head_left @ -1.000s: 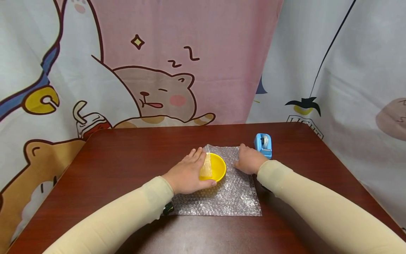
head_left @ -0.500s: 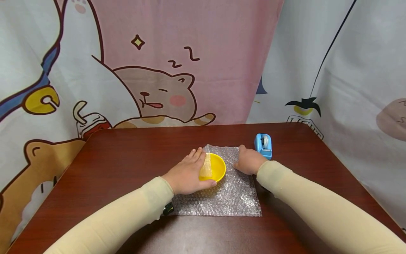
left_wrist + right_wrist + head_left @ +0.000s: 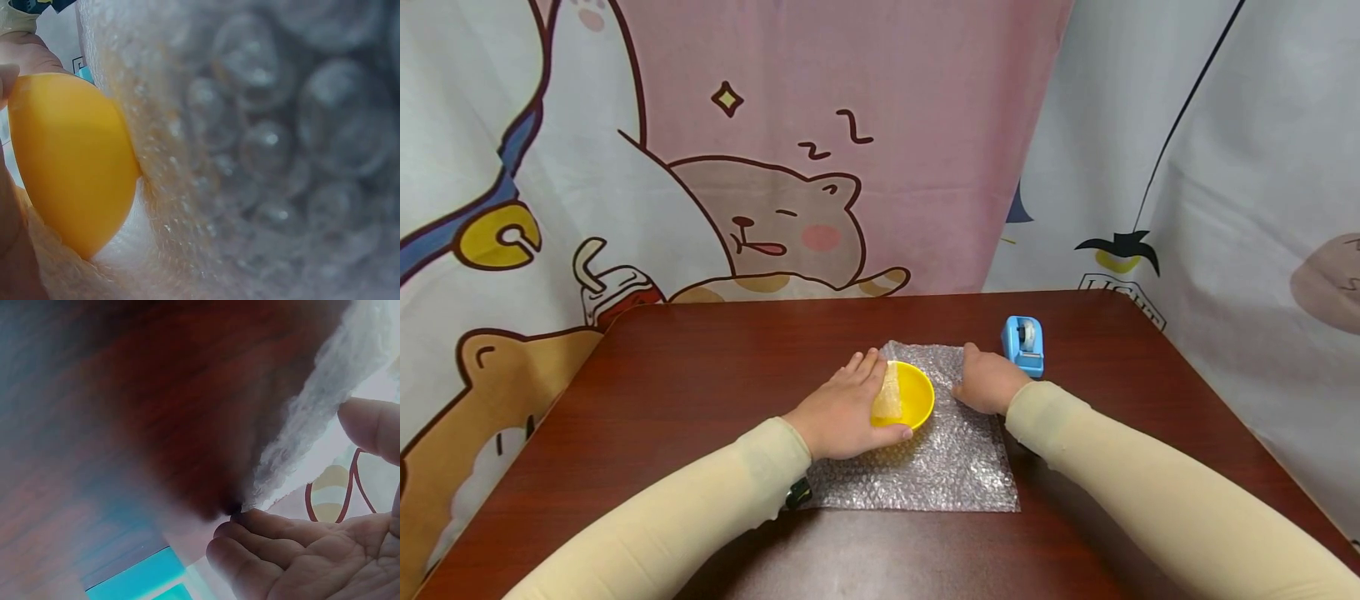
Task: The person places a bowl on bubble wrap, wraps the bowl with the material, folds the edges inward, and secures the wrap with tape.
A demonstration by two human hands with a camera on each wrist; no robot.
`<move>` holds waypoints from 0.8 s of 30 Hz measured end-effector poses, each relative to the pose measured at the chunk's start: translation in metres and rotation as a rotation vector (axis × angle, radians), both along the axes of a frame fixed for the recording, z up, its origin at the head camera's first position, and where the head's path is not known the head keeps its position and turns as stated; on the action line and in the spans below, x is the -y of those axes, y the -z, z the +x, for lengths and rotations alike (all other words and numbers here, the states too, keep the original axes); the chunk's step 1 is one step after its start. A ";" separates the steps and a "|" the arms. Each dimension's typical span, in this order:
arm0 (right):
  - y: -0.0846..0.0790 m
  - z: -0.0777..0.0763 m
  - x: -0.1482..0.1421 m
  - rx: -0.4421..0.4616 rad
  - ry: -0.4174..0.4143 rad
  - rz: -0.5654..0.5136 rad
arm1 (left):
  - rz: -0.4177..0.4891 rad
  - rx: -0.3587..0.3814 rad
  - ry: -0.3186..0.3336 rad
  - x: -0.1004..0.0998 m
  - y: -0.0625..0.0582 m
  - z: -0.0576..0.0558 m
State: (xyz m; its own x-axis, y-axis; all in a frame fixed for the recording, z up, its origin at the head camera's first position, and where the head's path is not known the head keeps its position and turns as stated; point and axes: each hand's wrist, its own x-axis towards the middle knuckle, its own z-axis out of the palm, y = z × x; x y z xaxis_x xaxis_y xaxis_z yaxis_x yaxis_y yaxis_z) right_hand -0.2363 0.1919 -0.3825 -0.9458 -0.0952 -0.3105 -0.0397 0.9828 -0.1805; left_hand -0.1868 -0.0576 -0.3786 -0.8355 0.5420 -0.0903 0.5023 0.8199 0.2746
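A yellow bowl (image 3: pixel 917 396) stands on a sheet of bubble wrap (image 3: pixel 955 467) spread on the table. My left hand (image 3: pixel 842 412) lies over the bowl's left side, fingers extended, thumb along the near rim. Under it, a flap of the wrap is folded over the rim into the bowl. In the left wrist view the yellow bowl (image 3: pixel 75 156) is beside the bubble wrap (image 3: pixel 269 150), which fills most of the picture. My right hand (image 3: pixel 991 381) rests at the sheet's right edge. In the right wrist view its fingertips and thumb touch the bubble wrap (image 3: pixel 300 434).
A light blue tape dispenser (image 3: pixel 1022 346) with a roll of tape stands just behind my right hand on the dark red-brown table (image 3: pixel 722 358). A cartoon-printed curtain (image 3: pixel 940 150) hangs close behind the table's far edge.
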 end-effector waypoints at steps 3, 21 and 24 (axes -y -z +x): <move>0.001 0.000 0.000 -0.013 -0.006 -0.002 | 0.003 0.002 -0.001 0.000 0.000 0.000; 0.002 0.003 0.001 -0.113 -0.067 -0.056 | 0.010 0.007 -0.009 -0.001 -0.001 0.001; 0.002 0.003 0.002 -0.119 -0.071 -0.066 | 0.012 0.007 -0.014 -0.001 0.000 0.001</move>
